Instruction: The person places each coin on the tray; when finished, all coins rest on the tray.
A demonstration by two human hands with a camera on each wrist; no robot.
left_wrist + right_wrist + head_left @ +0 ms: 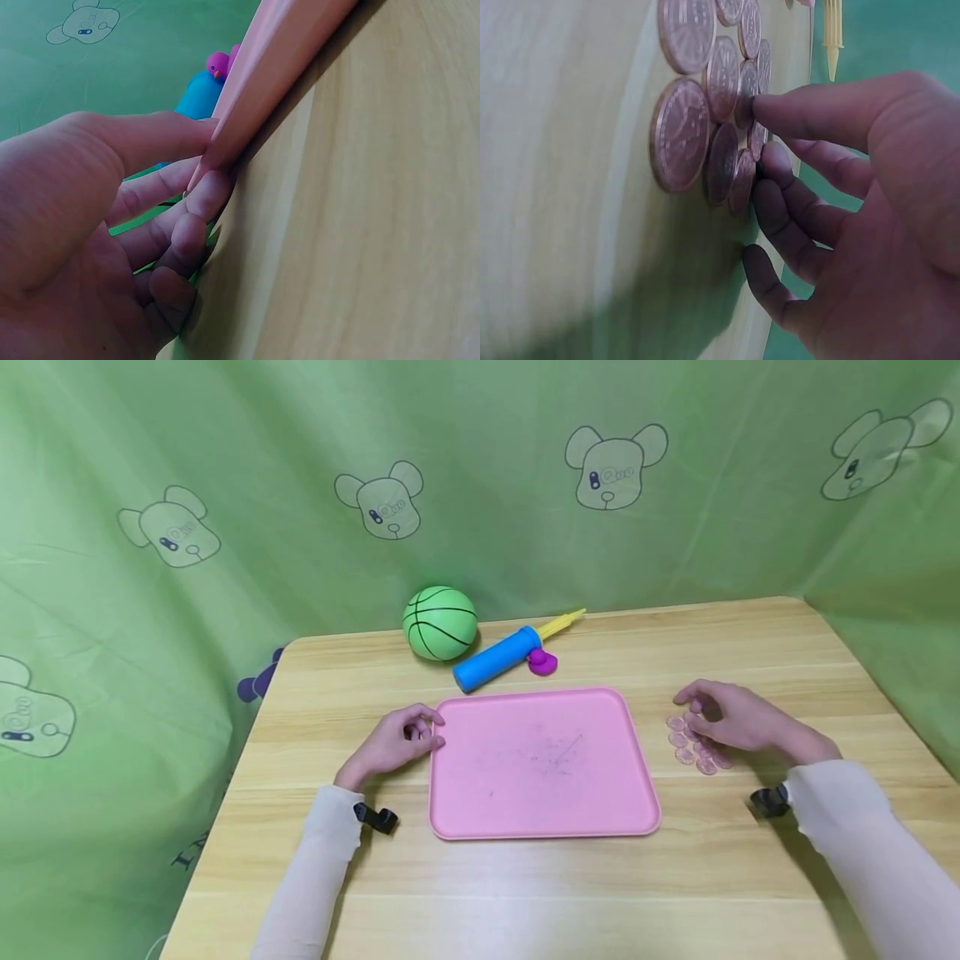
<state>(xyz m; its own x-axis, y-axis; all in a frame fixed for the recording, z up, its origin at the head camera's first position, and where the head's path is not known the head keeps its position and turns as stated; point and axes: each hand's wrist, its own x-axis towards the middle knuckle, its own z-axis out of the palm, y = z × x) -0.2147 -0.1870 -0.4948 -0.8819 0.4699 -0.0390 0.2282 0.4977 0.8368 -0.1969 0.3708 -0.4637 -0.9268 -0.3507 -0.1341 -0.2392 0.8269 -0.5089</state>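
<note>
A pink tray [517,802] lies flat on the wooden table, with scuffs on its base. My left hand [390,743] pinches its left rim; in the left wrist view the thumb rests on top of the tray edge [262,90] and fingertips lie against its underside. To the right of the tray, copper-coloured coins [684,755] lie in a close cluster. Over their right side is my right hand [738,718], its fingers loosely bent. From the right wrist, its thumb tip overlaps a coin [745,94]; whether it touches cannot be told. No coin shows lifted.
Behind the tray sit a green ball [440,623] with black lines, a blue pump [495,660] with a yellow nozzle [561,623], and a small magenta duck-like toy [543,662]. A green curtain [480,485] with printed mouse heads hangs behind the table [525,893].
</note>
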